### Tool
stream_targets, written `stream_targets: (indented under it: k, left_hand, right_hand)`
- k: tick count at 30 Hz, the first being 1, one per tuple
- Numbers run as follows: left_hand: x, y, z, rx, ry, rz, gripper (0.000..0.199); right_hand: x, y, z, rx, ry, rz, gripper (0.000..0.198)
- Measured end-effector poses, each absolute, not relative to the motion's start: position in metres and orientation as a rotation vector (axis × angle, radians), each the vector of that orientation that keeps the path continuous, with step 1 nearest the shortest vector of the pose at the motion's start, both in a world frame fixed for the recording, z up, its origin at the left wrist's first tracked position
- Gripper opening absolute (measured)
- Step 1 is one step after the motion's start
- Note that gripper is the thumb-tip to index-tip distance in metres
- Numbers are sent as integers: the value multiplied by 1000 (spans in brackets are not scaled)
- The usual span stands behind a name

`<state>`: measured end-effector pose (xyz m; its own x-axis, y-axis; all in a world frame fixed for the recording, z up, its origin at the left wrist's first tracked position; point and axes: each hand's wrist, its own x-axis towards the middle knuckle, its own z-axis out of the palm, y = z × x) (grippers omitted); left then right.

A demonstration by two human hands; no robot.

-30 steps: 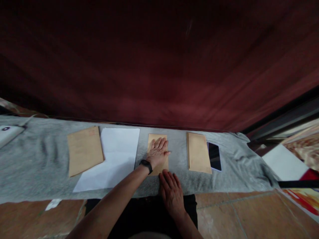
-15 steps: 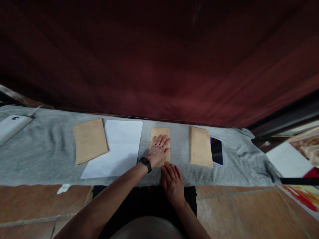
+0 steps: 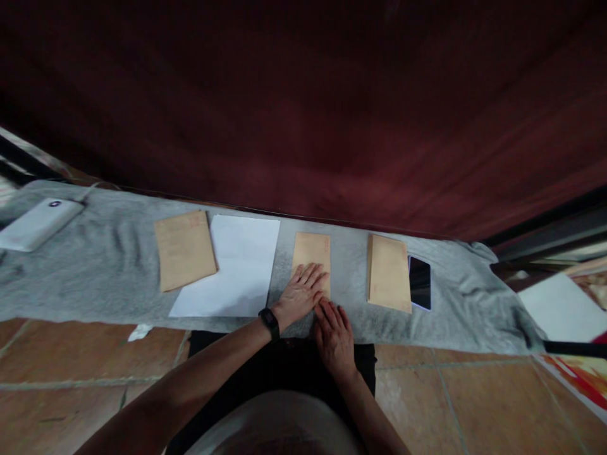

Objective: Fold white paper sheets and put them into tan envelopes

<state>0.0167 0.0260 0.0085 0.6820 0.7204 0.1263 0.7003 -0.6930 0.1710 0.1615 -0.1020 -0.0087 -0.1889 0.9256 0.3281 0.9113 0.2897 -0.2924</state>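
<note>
A brown paper envelope (image 3: 312, 248) lies upright before me on the grey cloth. Across its lower half rests my left hand (image 3: 302, 291), palm down with the fingers stretched out; a dark band circles that wrist. My right hand (image 3: 334, 335) lies flat at the envelope's lower right corner, fingers extended, its tips close to the left fingertips. To the left are white paper sheets (image 3: 244, 265), partly covered by a stack of brown envelopes (image 3: 184, 249). Another pile of brown envelopes (image 3: 389, 273) sits to the right.
Beside the right pile is a phone (image 3: 420, 282) with a dark screen. A white device (image 3: 40, 222) with a cable stands at the far left. The grey cloth (image 3: 123, 259) covers a narrow surface, backed by a dark red panel (image 3: 303, 126). Tiled floor (image 3: 417, 404) shows below.
My left hand has slid down the envelope toward me, uncovering its upper part. The right hand stays near the lower corner. The whole view has shifted and tilted slightly.
</note>
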Motion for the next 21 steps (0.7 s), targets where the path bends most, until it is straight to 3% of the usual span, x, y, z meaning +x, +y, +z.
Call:
stream_targets:
  k: [13, 21]
  left_hand:
    - [-5, 7, 13, 2791, 1188, 328, 49]
    - [-23, -22, 4, 2674, 1560, 411, 57]
  right_hand:
    - [162, -103, -5, -1626, -2117, 50, 52]
    - [165, -104, 1, -1724, -2034, 70, 49]
